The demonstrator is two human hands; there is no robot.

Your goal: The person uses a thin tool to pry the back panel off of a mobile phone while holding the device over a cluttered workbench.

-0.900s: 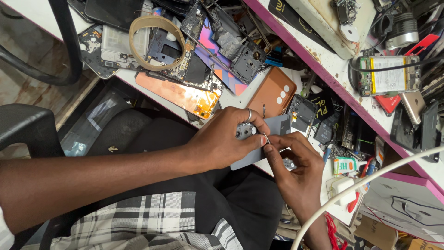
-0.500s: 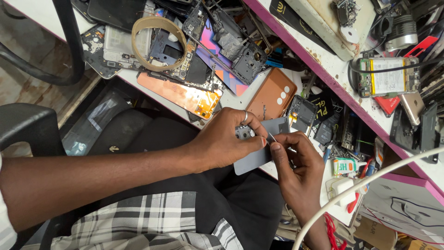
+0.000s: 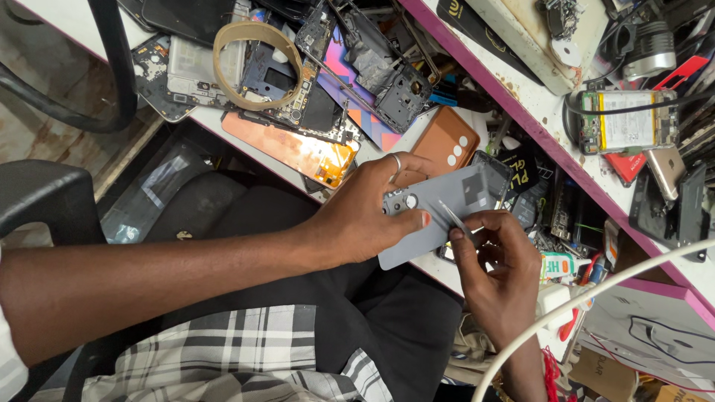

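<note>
My left hand (image 3: 361,219) grips a grey phone (image 3: 454,197) with its back side up, above my lap at the bench edge. The thumb lies across the back near the camera holes, and a ring shows on one finger. My right hand (image 3: 495,260) pinches a thin metal tool (image 3: 451,216), like tweezers, whose tip rests on the phone's grey back. Both hands meet at the phone.
The white bench (image 3: 521,97) with a purple edge is crowded with phone parts: an orange back cover (image 3: 447,141), a copper-coloured screen panel (image 3: 298,152), opened frames (image 3: 387,82), a roll of tape (image 3: 257,56) and a battery (image 3: 622,123). A black chair (image 3: 45,201) stands at left, and a white cable (image 3: 596,298) curves at lower right.
The phone has turned a little so more of its grey back shows. My left thumb now lies on it, and the right hand has brought the tool onto the back.
</note>
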